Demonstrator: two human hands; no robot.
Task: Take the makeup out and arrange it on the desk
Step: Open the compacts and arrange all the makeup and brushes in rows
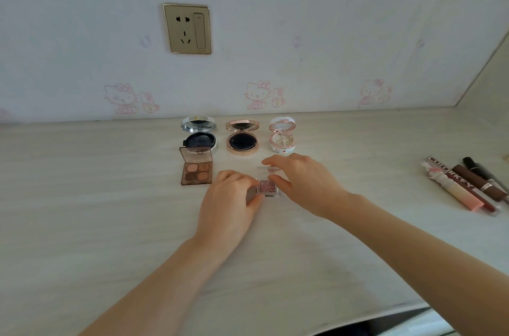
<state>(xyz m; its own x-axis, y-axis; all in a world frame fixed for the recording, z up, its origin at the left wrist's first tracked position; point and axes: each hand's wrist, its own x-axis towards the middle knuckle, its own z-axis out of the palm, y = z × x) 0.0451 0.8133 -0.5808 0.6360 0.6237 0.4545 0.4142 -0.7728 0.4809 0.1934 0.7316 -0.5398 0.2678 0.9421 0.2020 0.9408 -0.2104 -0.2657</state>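
Note:
A small clear case of pink glitter eyeshadow (266,187) rests on the pale desk (110,198), its clear lid (268,169) raised behind it. My left hand (230,199) grips the case's left side. My right hand (301,184) holds its right side, index finger stretched over the lid. To the left lies an open brown four-pan eyeshadow palette (196,170). Behind stand three open compacts: a silver one (199,133), a rose-gold one (242,137) and a small white and pink one (282,136).
Several lip gloss and lipstick tubes (465,185) lie in a bunch at the desk's right side. A gold wall socket (187,28) sits on the wallpapered wall behind. The desk's front edge curves away at the lower right (385,316).

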